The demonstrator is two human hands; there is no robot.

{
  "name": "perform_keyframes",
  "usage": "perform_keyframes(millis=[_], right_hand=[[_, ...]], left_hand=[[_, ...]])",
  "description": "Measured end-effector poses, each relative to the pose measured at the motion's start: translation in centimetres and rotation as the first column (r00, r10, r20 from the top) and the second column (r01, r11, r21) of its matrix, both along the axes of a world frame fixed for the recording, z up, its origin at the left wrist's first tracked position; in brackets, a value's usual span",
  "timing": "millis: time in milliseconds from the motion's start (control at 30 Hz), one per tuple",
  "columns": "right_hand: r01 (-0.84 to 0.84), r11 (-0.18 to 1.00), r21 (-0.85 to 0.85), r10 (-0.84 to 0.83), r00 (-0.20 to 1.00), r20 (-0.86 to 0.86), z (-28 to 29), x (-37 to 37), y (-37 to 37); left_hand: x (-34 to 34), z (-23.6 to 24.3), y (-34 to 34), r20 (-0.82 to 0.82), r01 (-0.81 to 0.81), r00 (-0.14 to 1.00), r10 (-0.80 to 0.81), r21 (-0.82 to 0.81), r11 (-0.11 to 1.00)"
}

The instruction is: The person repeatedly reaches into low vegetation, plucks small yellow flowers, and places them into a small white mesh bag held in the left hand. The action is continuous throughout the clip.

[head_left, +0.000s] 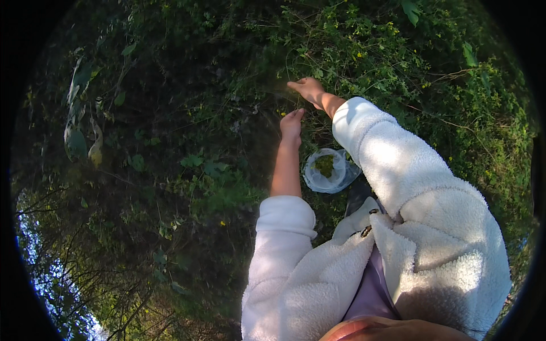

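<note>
My right hand (pixel 310 92) reaches into low green plants, its thumb and fingers pinched together among thin stems. Whatever lies between those fingertips is too small to make out. Just below and to the left, my left hand (pixel 291 127) is raised with its fingers closed. A tiny yellow spot shows beside its fingertips, but I cannot tell whether the hand holds it. Nearer my body, a clear plastic bag (pixel 314 181) sits with its mouth spread wide. Yellow-green plant pieces (pixel 324 165) lie inside it. Neither hand touches the bag.
Leafy plants with small yellow flowers (pixel 359 55) grow thickly at the far right. Dark shaded undergrowth (pixel 187 125) fills the left side, where large drooping leaves (pixel 77 142) hang. Thin bare twigs (pixel 449 122) cross the greenery on the right.
</note>
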State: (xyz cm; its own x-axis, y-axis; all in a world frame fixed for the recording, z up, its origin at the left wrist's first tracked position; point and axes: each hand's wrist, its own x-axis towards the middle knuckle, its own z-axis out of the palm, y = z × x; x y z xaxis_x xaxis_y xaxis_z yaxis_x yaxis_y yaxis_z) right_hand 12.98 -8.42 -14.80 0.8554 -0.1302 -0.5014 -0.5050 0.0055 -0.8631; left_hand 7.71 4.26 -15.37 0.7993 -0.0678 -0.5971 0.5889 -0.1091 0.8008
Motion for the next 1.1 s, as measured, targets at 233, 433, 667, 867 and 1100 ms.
perform_keyframes(millis=[233, 433, 667, 867, 1100], right_hand=[[-0.019, 0.906, 0.422, 0.008, 1.000, 0.029, 3.7, -2.7, -1.8], [0.013, 0.898, 0.440, -0.044, 0.997, 0.059, 5.3, -9.2, -1.9], [-0.281, 0.960, 0.010, 0.270, 0.931, 0.245, 5.4, -10.8, -0.6], [-0.263, 0.854, 0.449, 0.242, 0.965, 0.106, 10.1, -14.6, 1.1], [-0.270, 0.570, 0.776, 0.284, 0.951, 0.122, 13.7, -19.1, 2.6]], left_hand=[[2.8, 1.9, 1.3, 0.043, 0.106, 0.988, -0.149, 0.509, 0.854], [2.7, 6.8, -2.0, 0.600, -0.034, 0.643, -0.476, 0.643, 0.765], [2.5, 11.3, -4.2, 0.008, 0.439, 0.890, -0.456, 0.259, 0.861], [-0.9, 15.1, 0.0, 0.264, 0.459, 0.843, -0.468, 0.096, 0.883], [-8.0, 15.8, 3.7, -0.180, -0.080, 0.984, -0.011, -0.490, 0.868]])
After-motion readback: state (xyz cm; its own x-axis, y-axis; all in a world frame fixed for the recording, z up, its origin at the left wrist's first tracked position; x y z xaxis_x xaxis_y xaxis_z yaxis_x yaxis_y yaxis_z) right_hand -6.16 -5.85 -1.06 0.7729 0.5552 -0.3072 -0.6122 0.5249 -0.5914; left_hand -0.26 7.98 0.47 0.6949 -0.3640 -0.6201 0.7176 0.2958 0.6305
